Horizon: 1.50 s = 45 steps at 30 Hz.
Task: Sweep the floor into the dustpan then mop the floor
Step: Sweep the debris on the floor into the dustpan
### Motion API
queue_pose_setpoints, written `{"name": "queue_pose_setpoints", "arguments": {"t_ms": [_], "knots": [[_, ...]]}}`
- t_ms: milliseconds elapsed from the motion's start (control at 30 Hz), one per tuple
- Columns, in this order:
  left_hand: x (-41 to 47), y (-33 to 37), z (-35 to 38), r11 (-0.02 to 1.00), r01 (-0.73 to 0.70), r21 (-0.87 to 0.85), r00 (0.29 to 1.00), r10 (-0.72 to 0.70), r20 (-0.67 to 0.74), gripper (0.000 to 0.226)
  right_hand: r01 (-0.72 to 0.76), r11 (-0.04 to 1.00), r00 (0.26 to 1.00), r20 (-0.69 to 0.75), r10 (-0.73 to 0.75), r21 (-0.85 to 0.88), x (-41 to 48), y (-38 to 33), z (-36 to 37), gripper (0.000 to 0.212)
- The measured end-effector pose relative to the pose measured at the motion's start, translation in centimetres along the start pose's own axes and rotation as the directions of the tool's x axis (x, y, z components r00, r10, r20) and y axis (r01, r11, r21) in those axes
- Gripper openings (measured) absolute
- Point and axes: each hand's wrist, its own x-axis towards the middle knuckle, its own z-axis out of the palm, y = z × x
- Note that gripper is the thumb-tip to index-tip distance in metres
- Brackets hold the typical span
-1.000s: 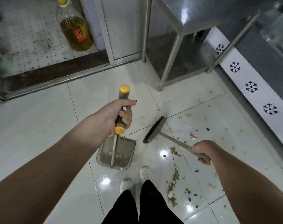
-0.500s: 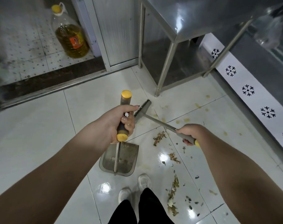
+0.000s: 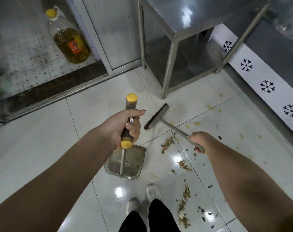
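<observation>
The left hand (image 3: pixel 125 126) is wrapping fully closed around the black-and-yellow grip of an upright long-handled dustpan (image 3: pixel 125 162), holding its shaft nearly vertical. The pan itself is sitting on the white tiled floor (image 3: pixel 42 148) directly below that hand, just ahead of the person's white shoes (image 3: pixel 142 198); its squared edge is facing away from the feet, and which side is the open mouth cannot be told for sure.

The right hand (image 3: pixel 198 142) is closing tightly around the lower end of a short broom (image 3: pixel 156 117). The broom's handle is running diagonally up and to the left from that hand, so its brush head is lying farther from the body, just right of the left hand and near the foot of a steel table leg (image 3: pixel 167 71).

The debris (image 3: pixel 167 143), dry leaf-like scraps, is lying between the brush head and the feet. One small clump is sitting just right of the pan's far corner; a looser trail is stretching back toward the right shoe. Yellowish stains are dotting the tiles farther right.

Judging from this, sweeping is still underway: the right hand is the one to pull the brush back and leftward, dragging the scraps toward the pan. No mop is in view.
</observation>
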Motion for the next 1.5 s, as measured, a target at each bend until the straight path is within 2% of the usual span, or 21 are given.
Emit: {"name": "queue_pose_setpoints", "arguments": {"t_ms": [167, 267, 400, 600, 767, 933, 1067, 1233, 1400, 1500], "knots": [[0.4, 0.0, 2.4, 0.998, 0.006, 0.058, 1.000, -0.006, -0.006, 0.037, -0.151, 0.985, 0.988, 0.032, 0.149, 0.086, -0.1, 4.1, -1.9, 0.033], [0.1, 0.0, 3.4, 0.995, 0.010, 0.096, 1.000, -0.011, 0.007, 0.037, -0.191, 0.976, 0.981, 0.060, 0.185, 0.106, -1.1, 5.3, -3.3, 0.033], [-0.3, -0.2, 4.0, 0.993, 0.014, 0.120, 0.999, -0.018, 0.036, 0.038, -0.160, 0.987, 0.987, 0.022, 0.159, 0.032, -2.4, 6.4, -5.1, 0.032], [-0.6, -0.5, 3.7, 0.988, 0.015, 0.155, 0.997, -0.026, 0.068, 0.036, -0.118, 0.983, 0.990, 0.093, 0.106, 0.142, -3.2, 6.4, -2.4, 0.030], [-0.6, -1.0, 2.8, 0.989, 0.040, 0.144, 0.993, -0.055, 0.104, 0.035, -0.076, 0.997, 0.997, 0.010, 0.075, 0.027, -1.8, 5.5, 1.1, 0.040], [-0.3, -2.3, 2.1, 0.975, 0.075, 0.211, 0.988, -0.101, 0.114, 0.035, -0.130, 0.984, 0.991, 0.001, 0.131, 0.118, -1.4, 9.0, 3.1, 0.043], [-0.3, -3.6, 1.6, 0.958, 0.102, 0.267, 0.981, -0.141, 0.131, 0.036, -0.178, 0.964, 0.984, 0.039, 0.173, 0.197, -2.7, 13.9, 5.1, 0.028], [-0.8, -4.6, 1.5, 0.935, 0.131, 0.329, 0.971, -0.188, 0.148, 0.037, -0.318, 0.915, 0.948, 0.092, 0.305, 0.248, -4.9, 20.1, 7.0, 0.035], [-1.4, -6.0, 1.3, 0.903, 0.157, 0.401, 0.960, -0.235, 0.153, 0.038, -0.277, 0.808, 0.958, 0.084, 0.274, 0.520, -6.6, 25.3, 9.1, 0.038], [-1.9, -6.3, 1.4, 0.894, 0.151, 0.422, 0.957, -0.240, 0.165, 0.035, -0.268, 0.816, 0.960, 0.071, 0.271, 0.512, -7.5, 26.2, 8.9, 0.044]]}}
